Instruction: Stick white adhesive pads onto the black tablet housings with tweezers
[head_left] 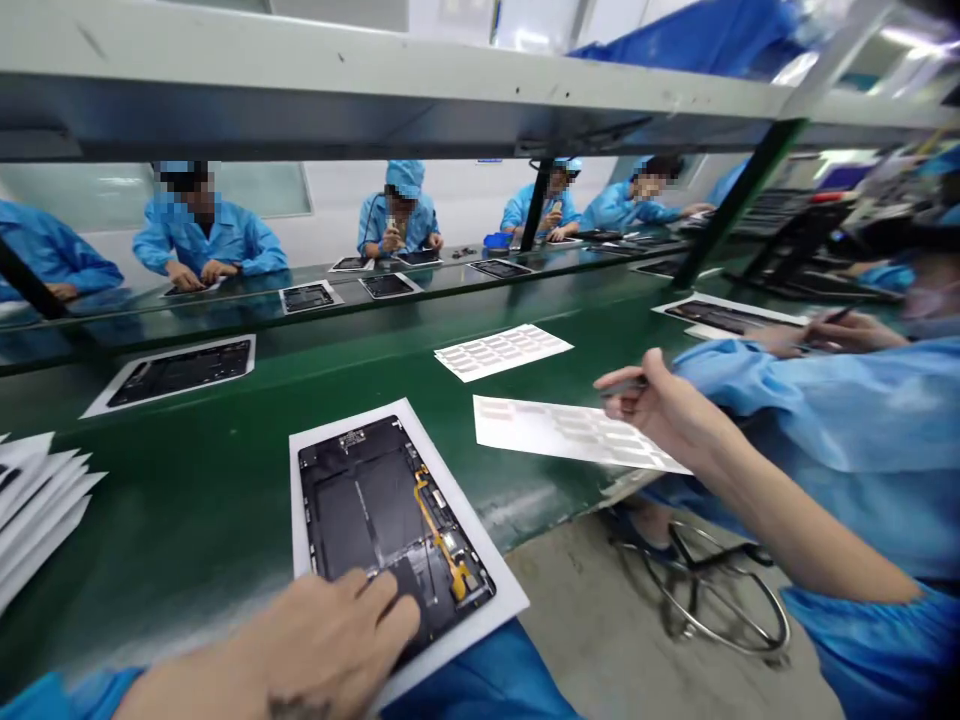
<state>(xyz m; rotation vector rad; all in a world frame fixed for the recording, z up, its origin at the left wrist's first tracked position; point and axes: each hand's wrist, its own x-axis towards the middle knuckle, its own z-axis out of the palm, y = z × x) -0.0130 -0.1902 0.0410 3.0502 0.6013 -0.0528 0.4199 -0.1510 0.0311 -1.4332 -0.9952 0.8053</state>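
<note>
An opened tablet (375,500), black inside with a yellow flex cable, lies on a white sheet (480,590) at the near edge of the green belt (210,480). My left hand (337,630) rests on the tablet's near end, fingers laid flat on it and holding nothing. My right hand (660,405) hovers to the right, above a white sheet of small stickers (562,430). Its fingers are pinched on a thin dark tool (626,385) that looks like tweezers.
A second sticker sheet (502,350) lies farther back. Another open tablet (180,370) sits at left, with a stack of white sheets (37,500) beside it. A co-worker's hands (825,335) work at right. Several people in blue sit opposite. A stool frame (705,590) stands below.
</note>
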